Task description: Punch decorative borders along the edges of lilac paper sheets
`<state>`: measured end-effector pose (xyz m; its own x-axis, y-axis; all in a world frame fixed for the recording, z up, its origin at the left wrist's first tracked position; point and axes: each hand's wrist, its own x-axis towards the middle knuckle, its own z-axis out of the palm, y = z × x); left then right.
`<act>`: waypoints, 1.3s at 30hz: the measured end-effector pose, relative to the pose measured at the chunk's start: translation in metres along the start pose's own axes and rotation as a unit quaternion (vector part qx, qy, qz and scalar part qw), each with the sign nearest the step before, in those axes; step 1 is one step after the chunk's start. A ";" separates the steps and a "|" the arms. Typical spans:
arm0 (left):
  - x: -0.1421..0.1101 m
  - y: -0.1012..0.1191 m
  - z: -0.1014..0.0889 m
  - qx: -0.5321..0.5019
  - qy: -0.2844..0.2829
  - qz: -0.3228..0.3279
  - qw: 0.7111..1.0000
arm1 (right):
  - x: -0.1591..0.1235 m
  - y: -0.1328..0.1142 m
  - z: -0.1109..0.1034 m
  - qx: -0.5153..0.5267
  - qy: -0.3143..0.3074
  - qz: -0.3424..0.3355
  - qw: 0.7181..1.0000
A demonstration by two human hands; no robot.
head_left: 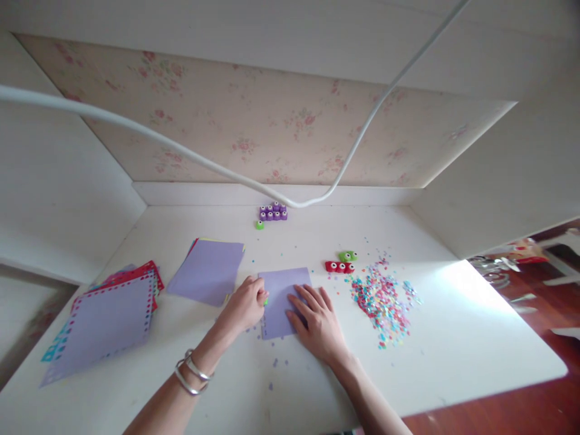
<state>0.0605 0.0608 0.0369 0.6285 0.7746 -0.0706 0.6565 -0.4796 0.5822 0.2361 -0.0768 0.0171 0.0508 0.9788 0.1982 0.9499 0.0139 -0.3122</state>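
My left hand [247, 303], with bangles at the wrist, is closed around a small green paper punch [266, 301] at the left edge of a purple sheet [283, 290]. Fingers cover most of that punch. Spread flat on the sheet's right side, my right hand [315, 317] presses it to the table. Small punched marks run along the sheet's lower left edge. Tiny purple paper bits [275, 362] lie on the table just below it.
Stacked plain sheets [206, 272] and edge-punched sheets [109, 320] lie left. Purple punches [273, 212] and one green punch [260, 225] stand at the back. Red punches [339, 267], green punches [348, 256] and a confetti pile [383, 302] sit right. A white cable [299, 203] hangs in front.
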 end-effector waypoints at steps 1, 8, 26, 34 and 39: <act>-0.001 0.001 -0.001 0.000 0.001 0.001 1.000 | 0.000 0.000 0.000 0.000 0.003 0.001 1.000; -0.007 0.003 -0.016 -0.019 -0.004 0.006 1.000 | -0.002 0.001 0.003 0.004 0.029 -0.004 1.000; -0.057 -0.043 -0.009 -0.095 0.055 0.048 0.993 | -0.002 -0.006 -0.001 0.025 0.050 -0.013 0.998; -0.070 -0.007 -0.001 -0.126 0.045 0.083 0.988 | 0.019 -0.056 -0.028 0.278 -0.045 -0.033 0.959; -0.071 -0.002 0.004 -0.137 0.062 0.060 0.987 | 0.029 -0.050 -0.036 0.330 -0.050 -0.009 0.943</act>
<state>0.0164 0.0053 0.0371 0.6276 0.7717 0.1025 0.4326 -0.4552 0.7783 0.2013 -0.0566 0.0717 -0.0233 0.9912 0.1304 0.5497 0.1216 -0.8265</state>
